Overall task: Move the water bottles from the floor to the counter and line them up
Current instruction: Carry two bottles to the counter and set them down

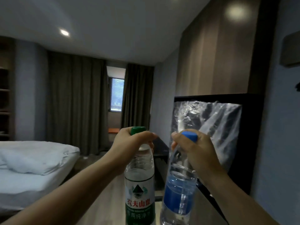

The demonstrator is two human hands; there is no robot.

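Both bottles hang from grips high at the neck, so either could slip or swing into the other, as they sit just beside each other at lower centre of the frame. The left hand [129, 142] clasps the green-capped water bottle [139, 184] below its cap; it stands upright, cap up. The right hand [190, 146] wraps the blue-capped water bottle [178, 189], which leans with its cap to the right. Their bases are cut off at the bottom edge.
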